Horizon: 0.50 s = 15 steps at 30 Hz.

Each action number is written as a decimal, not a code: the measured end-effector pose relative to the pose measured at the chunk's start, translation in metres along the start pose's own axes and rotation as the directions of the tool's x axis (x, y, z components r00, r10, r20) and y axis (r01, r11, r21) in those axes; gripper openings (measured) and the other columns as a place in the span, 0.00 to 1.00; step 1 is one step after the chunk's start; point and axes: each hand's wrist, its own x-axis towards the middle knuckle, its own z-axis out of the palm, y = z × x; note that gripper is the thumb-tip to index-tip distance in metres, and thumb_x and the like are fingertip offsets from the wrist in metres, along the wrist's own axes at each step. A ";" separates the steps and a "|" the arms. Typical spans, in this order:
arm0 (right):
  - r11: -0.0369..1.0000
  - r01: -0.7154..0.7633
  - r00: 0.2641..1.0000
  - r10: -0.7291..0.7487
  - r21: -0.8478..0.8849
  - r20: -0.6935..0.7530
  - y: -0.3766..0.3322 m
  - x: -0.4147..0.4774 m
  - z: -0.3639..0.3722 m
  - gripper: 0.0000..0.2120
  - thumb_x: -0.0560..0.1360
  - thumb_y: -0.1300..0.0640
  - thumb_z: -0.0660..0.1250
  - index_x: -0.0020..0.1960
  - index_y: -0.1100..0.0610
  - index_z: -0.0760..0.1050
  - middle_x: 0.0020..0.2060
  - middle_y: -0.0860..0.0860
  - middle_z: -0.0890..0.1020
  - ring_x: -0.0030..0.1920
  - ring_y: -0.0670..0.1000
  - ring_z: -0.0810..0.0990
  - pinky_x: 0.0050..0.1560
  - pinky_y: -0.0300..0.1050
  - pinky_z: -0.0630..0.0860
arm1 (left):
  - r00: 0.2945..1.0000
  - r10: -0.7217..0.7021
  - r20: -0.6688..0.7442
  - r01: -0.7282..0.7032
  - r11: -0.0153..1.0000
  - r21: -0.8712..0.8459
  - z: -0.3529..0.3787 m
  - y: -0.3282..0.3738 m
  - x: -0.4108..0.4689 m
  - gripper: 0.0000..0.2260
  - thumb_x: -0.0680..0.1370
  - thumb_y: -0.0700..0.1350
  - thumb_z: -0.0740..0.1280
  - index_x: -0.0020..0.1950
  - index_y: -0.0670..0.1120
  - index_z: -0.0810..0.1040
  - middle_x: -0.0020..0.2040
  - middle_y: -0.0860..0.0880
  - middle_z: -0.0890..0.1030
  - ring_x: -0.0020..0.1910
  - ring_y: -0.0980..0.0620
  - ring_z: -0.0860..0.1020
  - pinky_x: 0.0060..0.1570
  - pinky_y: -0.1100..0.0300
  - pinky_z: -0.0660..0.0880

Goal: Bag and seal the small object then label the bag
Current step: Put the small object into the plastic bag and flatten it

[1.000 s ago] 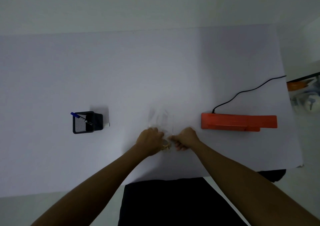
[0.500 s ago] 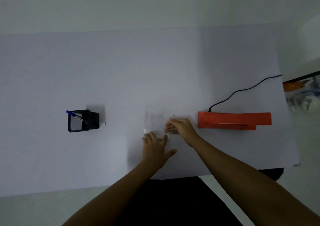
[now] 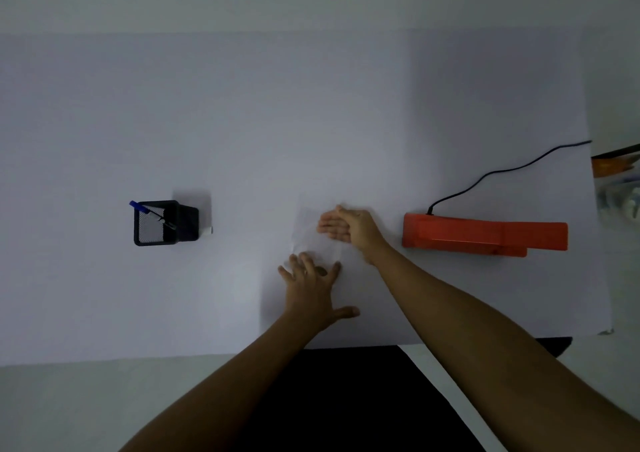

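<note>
the white table fills most of the head view. on its right side lies the orange sealer, its black cord running off toward the far right edge. well apart on the left stands a black mesh pen holder with a blue pen leaning in it. a small white piece sits just beside the holder; it may be the label, but it is too small to tell.

between holder and sealer the clear bag lies flat on the table, faint against the white. both hands rest on it and neither grips anything. the left hand lies palm down with fingers spread, the fingertips on the bag's near end. the right hand has straight fingers laid together, pressing the bag's right part, near the sealer but not touching it.

a small dark shape shows between the left fingers. this is probably the small object, inside the bag or under it, though the blur does not let me say which.

judging from this, the bagging looks done or nearly done and the bag is being flattened. the bag is not at the sealer, and the pen stands in its holder, so sealing and labelling look left to do.
</note>
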 end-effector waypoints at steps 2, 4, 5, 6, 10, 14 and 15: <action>0.999 0.042 0.999 -0.041 0.033 -0.029 -0.015 0.011 0.000 0.22 0.84 0.51 0.56 0.58 0.70 0.77 0.53 0.65 0.83 0.48 0.56 0.85 0.56 0.47 0.79 | 1.000 0.002 0.015 -0.001 1.000 -0.009 -0.002 0.000 0.000 0.49 0.63 0.82 0.52 0.78 0.59 0.48 0.76 0.32 0.51 0.74 0.28 0.50 0.67 0.27 0.50; 0.995 0.089 0.994 -0.086 0.049 -0.062 -0.029 0.022 -0.002 0.22 0.83 0.51 0.57 0.58 0.69 0.78 0.53 0.64 0.83 0.47 0.54 0.86 0.55 0.46 0.80 | 0.999 -0.001 0.045 0.002 1.000 -0.016 -0.003 0.000 0.001 0.49 0.63 0.81 0.53 0.78 0.59 0.48 0.77 0.32 0.50 0.74 0.27 0.48 0.67 0.27 0.49; 0.993 0.107 0.992 -0.103 0.045 -0.075 -0.035 0.027 -0.003 0.22 0.83 0.51 0.57 0.57 0.68 0.79 0.52 0.64 0.84 0.48 0.55 0.86 0.55 0.46 0.80 | 0.998 -0.005 0.055 0.006 1.000 -0.019 -0.003 0.000 0.001 0.49 0.63 0.81 0.54 0.78 0.59 0.48 0.77 0.32 0.49 0.74 0.27 0.47 0.67 0.26 0.49; 0.992 0.116 0.990 -0.113 0.038 -0.080 -0.040 0.030 -0.005 0.21 0.83 0.50 0.57 0.56 0.67 0.79 0.51 0.63 0.84 0.49 0.55 0.86 0.55 0.46 0.80 | 0.998 -0.010 0.060 0.011 1.000 -0.026 -0.003 0.000 0.001 0.50 0.62 0.81 0.54 0.78 0.59 0.48 0.77 0.32 0.49 0.74 0.27 0.47 0.67 0.26 0.49; 0.992 0.128 0.988 -0.126 0.017 -0.086 -0.045 0.034 -0.006 0.21 0.83 0.49 0.57 0.54 0.66 0.80 0.49 0.60 0.85 0.52 0.57 0.85 0.57 0.48 0.79 | 0.997 -0.019 0.074 0.024 0.998 -0.060 -0.002 0.001 0.002 0.50 0.61 0.82 0.55 0.78 0.60 0.47 0.77 0.33 0.47 0.75 0.27 0.45 0.67 0.25 0.49; 0.984 0.172 0.982 -0.168 0.046 -0.080 -0.038 0.021 -0.001 0.21 0.83 0.51 0.57 0.56 0.68 0.80 0.51 0.62 0.85 0.53 0.57 0.85 0.58 0.47 0.80 | 0.997 -0.028 0.077 0.033 0.998 -0.057 -0.003 0.002 0.001 0.51 0.61 0.82 0.55 0.78 0.60 0.47 0.77 0.32 0.46 0.75 0.26 0.45 0.67 0.25 0.49; 0.987 0.154 0.987 -0.152 0.044 -0.049 -0.034 0.016 0.003 0.20 0.83 0.52 0.57 0.55 0.66 0.80 0.50 0.61 0.85 0.52 0.57 0.85 0.58 0.48 0.80 | 0.997 -0.028 0.074 0.032 0.998 -0.057 -0.003 0.002 0.001 0.51 0.61 0.82 0.55 0.78 0.60 0.47 0.77 0.32 0.46 0.75 0.26 0.45 0.67 0.25 0.50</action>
